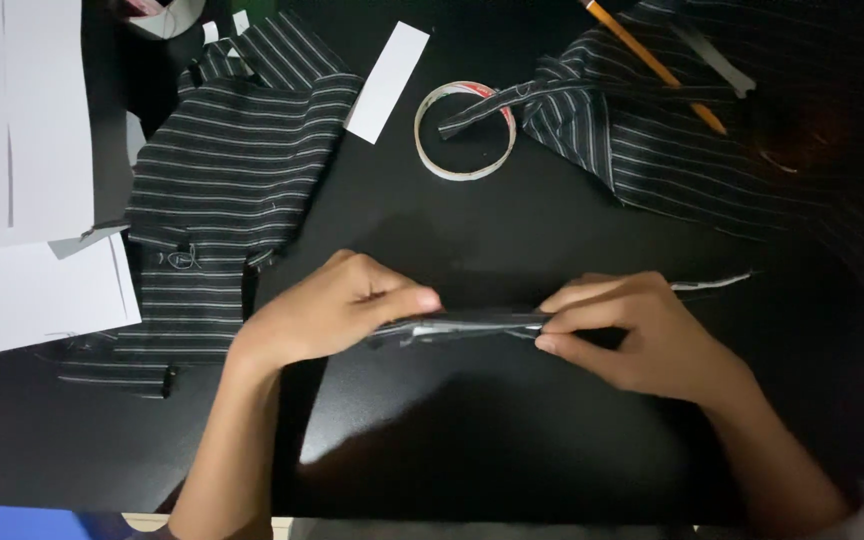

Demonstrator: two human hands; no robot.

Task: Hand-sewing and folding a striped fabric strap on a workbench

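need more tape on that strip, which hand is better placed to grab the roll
Probably the right hand: the tape roll lies slightly to its side. Both hands pinch the folded strip, and the left hand is nearly as close.

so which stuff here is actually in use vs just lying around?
In use:
left hand
right hand
narrow striped fabric strip, pinched between both hands

Lying about:
tape roll
pencil
striped fabric piece
second striped fabric piece
white paper sheets
white paper slip
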